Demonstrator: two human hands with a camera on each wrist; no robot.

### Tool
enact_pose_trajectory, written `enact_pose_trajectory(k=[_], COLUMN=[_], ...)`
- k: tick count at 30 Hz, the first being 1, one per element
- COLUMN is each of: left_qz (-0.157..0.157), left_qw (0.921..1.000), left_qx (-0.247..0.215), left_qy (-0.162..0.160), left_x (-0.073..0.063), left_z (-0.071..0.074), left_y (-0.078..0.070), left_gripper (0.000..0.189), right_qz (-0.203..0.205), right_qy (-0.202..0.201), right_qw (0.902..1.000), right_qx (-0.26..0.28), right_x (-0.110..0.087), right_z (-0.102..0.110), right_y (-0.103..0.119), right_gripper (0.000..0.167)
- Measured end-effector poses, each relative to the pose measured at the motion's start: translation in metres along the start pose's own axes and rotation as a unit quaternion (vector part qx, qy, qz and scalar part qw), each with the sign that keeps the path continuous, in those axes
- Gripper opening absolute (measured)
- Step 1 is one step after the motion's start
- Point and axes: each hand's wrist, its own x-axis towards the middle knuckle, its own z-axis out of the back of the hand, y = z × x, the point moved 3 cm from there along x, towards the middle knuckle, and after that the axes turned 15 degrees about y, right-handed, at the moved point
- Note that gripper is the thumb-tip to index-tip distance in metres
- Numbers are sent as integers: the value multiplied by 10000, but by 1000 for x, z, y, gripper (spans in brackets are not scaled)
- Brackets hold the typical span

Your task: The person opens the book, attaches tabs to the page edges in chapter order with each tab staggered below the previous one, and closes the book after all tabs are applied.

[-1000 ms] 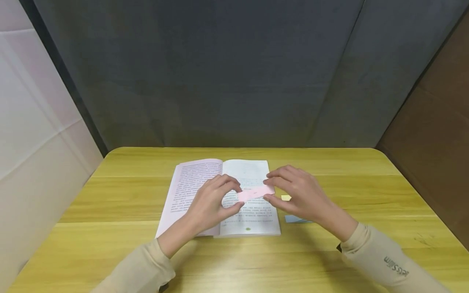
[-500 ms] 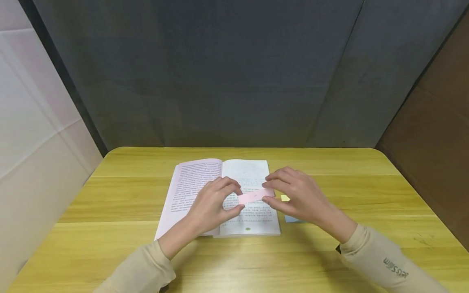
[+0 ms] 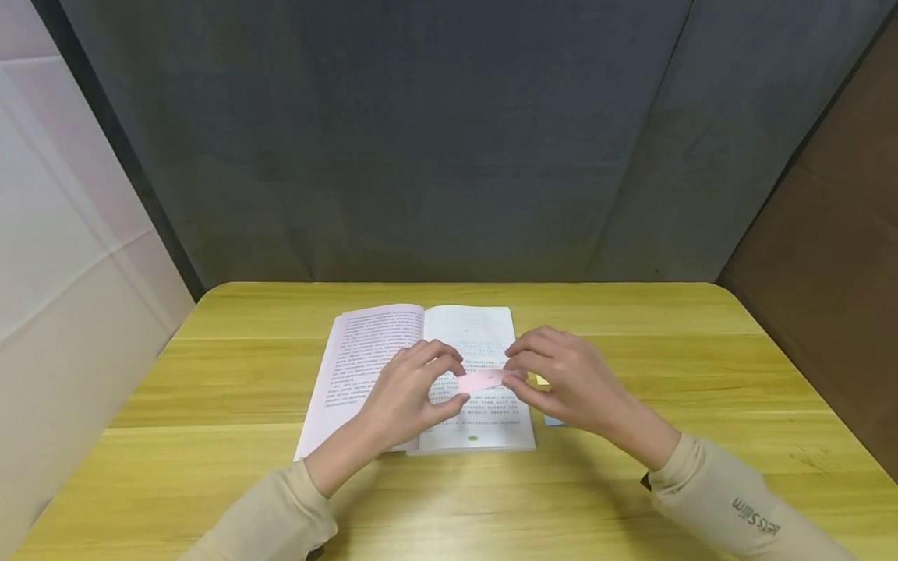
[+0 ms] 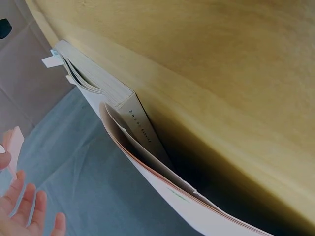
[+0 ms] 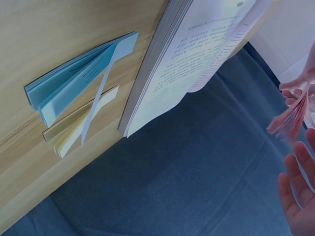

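Observation:
A pink pad of sticky notes is held between both hands above the right page of an open book. My left hand pinches the pad's left end between thumb and fingers. At its right end, the thumb and index finger of my right hand pinch the sheets. In the right wrist view the pink sheets are fanned apart, with the right hand's fingers beneath them. The pad also shows at the left edge of the left wrist view, beside the left fingers.
A blue sticky pad and a yellow one lie on the wooden table, right of the book. Small tabs stick out of the book's edge. A dark cloth hangs behind the table.
The right hand has shifted slightly down and left, and its thumb now covers more of the pink pad's right end. The left hand has barely moved.

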Motion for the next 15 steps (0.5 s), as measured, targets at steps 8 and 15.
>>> enact_pose_trajectory(k=[8,15], left_qz=[14,85], left_qw=[10000,9999], left_qx=[-34,23], left_qy=[67,143], left_x=[1,1], left_z=[1,-1], left_y=[-1,1], left_gripper=[17,17], right_qz=[52,179], right_qy=[-24,52], right_qw=[10000,9998], right_qx=[54,-57], right_x=[1,2], right_z=[-1,-1], right_y=[4,10], right_gripper=[11,9])
